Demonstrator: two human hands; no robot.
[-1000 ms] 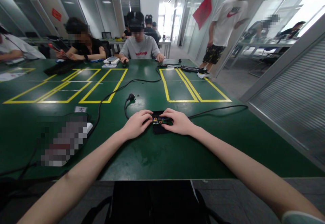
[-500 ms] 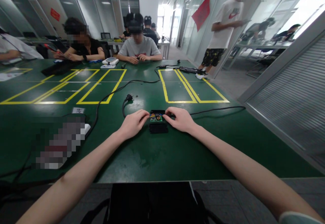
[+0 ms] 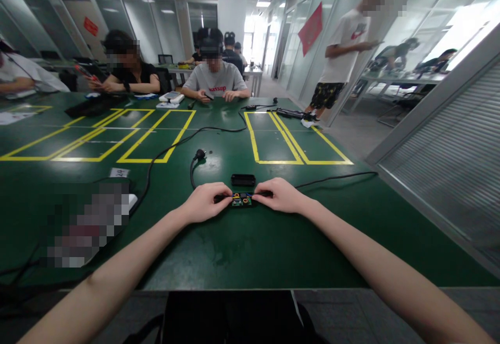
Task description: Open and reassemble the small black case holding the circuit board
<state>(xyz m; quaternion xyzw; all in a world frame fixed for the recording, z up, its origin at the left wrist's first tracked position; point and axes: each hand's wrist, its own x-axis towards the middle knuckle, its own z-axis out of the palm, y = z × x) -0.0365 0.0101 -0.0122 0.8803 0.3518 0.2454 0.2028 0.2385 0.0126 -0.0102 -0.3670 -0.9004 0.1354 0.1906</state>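
Observation:
A small green circuit board (image 3: 241, 200) with copper-coloured coils and blue and yellow wires is between my hands. It lies over or in a black case half, whose depth I cannot make out. My left hand (image 3: 209, 202) is closed in a pinch at the board's left end, where a black cable shows under the fingers. At the right end, my right hand (image 3: 276, 195) pinches the board beside another black cable (image 3: 336, 175) running off to the right. Just beyond the board, the other black case half (image 3: 242, 179) rests open side up on the table.
A black plug (image 3: 200, 154) with its cord stands beyond my left hand. A long cable (image 3: 187, 135) crosses the green table (image 3: 219, 255). Yellow tape outlines (image 3: 273, 162) mark its far part. A blurred-out object (image 3: 89, 224) lies at the left. People sit and stand across the table.
Both hands have brought the circuit board toward me, from the farther case half to the nearer one. The farther case half is now uncovered.

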